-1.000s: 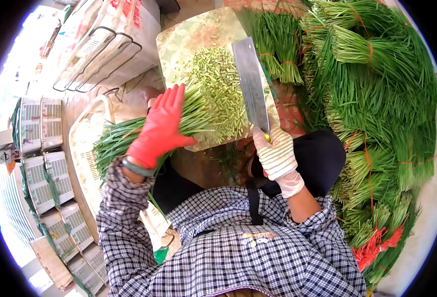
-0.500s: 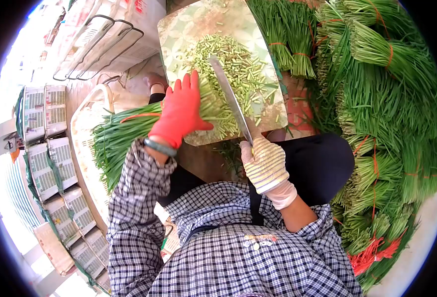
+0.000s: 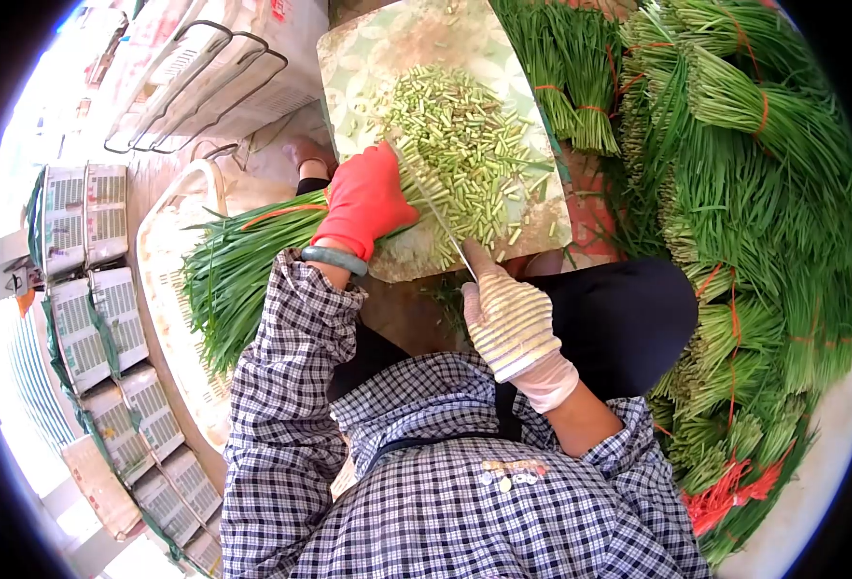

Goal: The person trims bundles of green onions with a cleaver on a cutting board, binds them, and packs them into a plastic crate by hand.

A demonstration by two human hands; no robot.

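Note:
My left hand (image 3: pixel 363 198), in a red rubber glove, is closed over the cut end of a bunch of chives (image 3: pixel 242 261) tied with an orange band. The leaves hang off the board's left side. In a striped knit glove, my right hand (image 3: pixel 513 323) grips a long knife (image 3: pixel 435 207) by its handle. The blade slants up and left, its upper end beside my left fingers at the stalk ends. Short cut stalk pieces (image 3: pixel 474 135) lie heaped on the patterned board (image 3: pixel 349 63). My left hand partly hides the bunch.
Tied green bundles (image 3: pixel 744 203) are piled along the right, with loose orange-red ties (image 3: pixel 725 497) at the bottom. A pale woven basket (image 3: pixel 160 232) is under the leaves. Stacked crates (image 3: pixel 122 318) line the left, and a white bin (image 3: pixel 252 68) stands at upper left.
My left hand was spread with fingers stretched out; now it is curled over the bunch. The knife has shifted left and tilted toward my left hand. The board appears slightly further right.

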